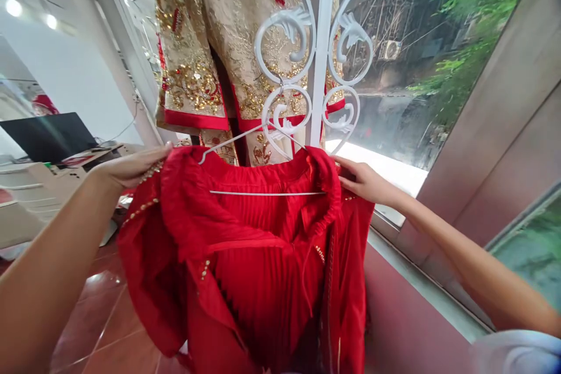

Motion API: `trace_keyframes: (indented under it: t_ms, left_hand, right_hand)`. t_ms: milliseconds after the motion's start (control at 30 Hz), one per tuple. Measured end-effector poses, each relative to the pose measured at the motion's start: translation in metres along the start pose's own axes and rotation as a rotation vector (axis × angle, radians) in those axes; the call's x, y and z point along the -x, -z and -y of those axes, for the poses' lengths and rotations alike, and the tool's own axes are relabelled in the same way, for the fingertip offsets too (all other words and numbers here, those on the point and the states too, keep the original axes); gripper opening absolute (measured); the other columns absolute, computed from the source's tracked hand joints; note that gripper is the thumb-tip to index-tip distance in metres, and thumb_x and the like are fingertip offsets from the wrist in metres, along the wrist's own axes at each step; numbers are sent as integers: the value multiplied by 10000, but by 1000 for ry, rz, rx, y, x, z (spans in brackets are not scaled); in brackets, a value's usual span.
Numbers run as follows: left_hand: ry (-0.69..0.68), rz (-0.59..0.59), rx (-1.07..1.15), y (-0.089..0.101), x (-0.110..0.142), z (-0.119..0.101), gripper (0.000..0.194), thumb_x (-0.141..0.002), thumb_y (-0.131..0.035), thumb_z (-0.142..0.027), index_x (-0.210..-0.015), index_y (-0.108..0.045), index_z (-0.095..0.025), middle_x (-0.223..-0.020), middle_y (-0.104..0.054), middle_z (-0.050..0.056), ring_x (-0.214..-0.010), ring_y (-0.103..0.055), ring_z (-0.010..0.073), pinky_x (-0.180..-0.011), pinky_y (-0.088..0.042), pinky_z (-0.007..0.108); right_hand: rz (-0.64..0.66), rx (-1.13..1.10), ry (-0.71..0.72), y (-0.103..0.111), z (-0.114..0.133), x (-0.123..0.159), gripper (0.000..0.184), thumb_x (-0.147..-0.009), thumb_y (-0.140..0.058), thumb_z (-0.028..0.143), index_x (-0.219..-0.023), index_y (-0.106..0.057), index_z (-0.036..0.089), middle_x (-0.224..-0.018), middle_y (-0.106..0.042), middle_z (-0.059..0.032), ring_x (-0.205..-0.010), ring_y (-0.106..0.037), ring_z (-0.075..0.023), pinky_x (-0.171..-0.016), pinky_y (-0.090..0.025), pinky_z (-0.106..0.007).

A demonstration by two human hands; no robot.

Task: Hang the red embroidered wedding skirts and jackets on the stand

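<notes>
Hanging on white hanger (267, 193), with top opening of red garment (258, 280) upward and long axis downward. Placed between left hand (138, 168) and right hand (363, 181), touching both. With left fingers almost straight, right ones bent; cannot tell pinching from only touching.

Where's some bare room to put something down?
The tiled floor shows bare between the left forearm and the red garment. It's crowded around the white hanger: the garment bunches there, with the left hand and right hand at its shoulders, and gold-embroidered clothing hangs behind.
</notes>
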State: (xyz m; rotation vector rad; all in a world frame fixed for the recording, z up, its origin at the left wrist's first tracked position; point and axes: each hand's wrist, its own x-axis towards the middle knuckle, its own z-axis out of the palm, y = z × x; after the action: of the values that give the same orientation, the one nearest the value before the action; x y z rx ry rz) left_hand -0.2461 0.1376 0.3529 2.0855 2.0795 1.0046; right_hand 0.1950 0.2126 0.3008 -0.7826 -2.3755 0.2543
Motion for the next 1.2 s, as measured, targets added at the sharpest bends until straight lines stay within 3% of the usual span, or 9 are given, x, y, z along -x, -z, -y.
trace_keyframes:
  t_ms: [133, 200, 333, 467, 567, 700, 867, 1033, 1200]
  left_hand:
    - [102, 468, 65, 0, -2, 0, 890, -540, -195, -942, -658, -605, -160, -568, -601, 62, -705, -569, 213, -661, -482, 337]
    - [-3, 308, -189, -8, 3, -15, 839, -660, -220, -865, -741, -642, -144, -760, -658, 103, -797, -581, 241, -749, -476, 377]
    - [-359, -448, -532, -49, 17, -87, 562, -865, -345, -580, -1117, -599, -146, -1143, -591, 151, -1075, -511, 296, -954, -369, 463]
    - [-779, -456, -510, -102, 10, -156, 438, -877, -478, -406, -1249, -523, -179, -1284, -524, 127, -1208, -440, 290, -1072, -233, 510]
    - [-802, -436, -455, -125, -8, -172, 361, -908, -419, -274, -1244, -528, -198, -1198, -577, 98, -1225, -432, 275, -1072, -250, 505]
    - [-796, -453, -416, -130, -18, -172, 349, -915, -381, -232, -1223, -544, -217, -1035, -617, 66, -1111, -502, 241, -1070, -265, 489]
    - [-791, -470, -404, -133, -16, -181, 344, -910, -395, -251, -1213, -548, -195, -979, -601, 77, -1050, -515, 255, -1006, -303, 488]
    - [-734, -477, -365, -138, -18, -187, 278, -903, -414, -252, -1085, -613, -182, -934, -606, 100, -1015, -514, 284, -909, -316, 504]
    - [-754, -456, -375, -136, -15, -185, 238, -894, -431, -294, -924, -640, -185, -918, -628, 95, -1008, -513, 292, -923, -288, 521]
  right_hand:
    - [-132, 5, -52, -2, -7, 9, 473, -859, -475, 350, -1296, -509, 173, -1076, -675, -78, -908, -618, -221, -837, -453, -353]
    - [-166, -5, -73, 2, -11, 14, 427, -868, -461, 390, -1225, -577, 186, -1075, -676, -63, -915, -618, -218, -831, -452, -330]
    - [-249, -46, -96, -2, -14, 19, 383, -871, -447, 407, -1114, -648, 189, -1001, -696, -50, -873, -624, -211, -805, -455, -318]
    - [-334, -177, -124, -12, -13, 17, 373, -864, -442, 422, -1069, -667, 207, -992, -691, -32, -923, -611, -209, -824, -454, -317]
    - [-517, -272, -242, -2, -20, 19, 357, -829, -471, 438, -955, -691, 187, -862, -683, -21, -799, -606, -186, -690, -462, -275]
    - [-792, -177, -307, 52, -35, 25, 254, -788, -526, 365, -722, -665, 163, -615, -570, 11, -579, -489, -120, -539, -356, -229]
    - [-841, 225, -250, 106, 0, 32, 208, -827, -511, 259, -695, -631, 151, -580, -495, -5, -562, -415, -105, -541, -285, -248]
    - [-560, 584, -194, 27, 61, 56, 193, -855, -458, 218, -779, -635, 207, -578, -530, -42, -580, -519, -161, -521, -343, -250]
    - [-389, 709, -119, -50, 54, 76, 352, -921, -292, 153, -1001, -635, 144, -701, -641, -118, -579, -585, -189, -475, -402, -293]
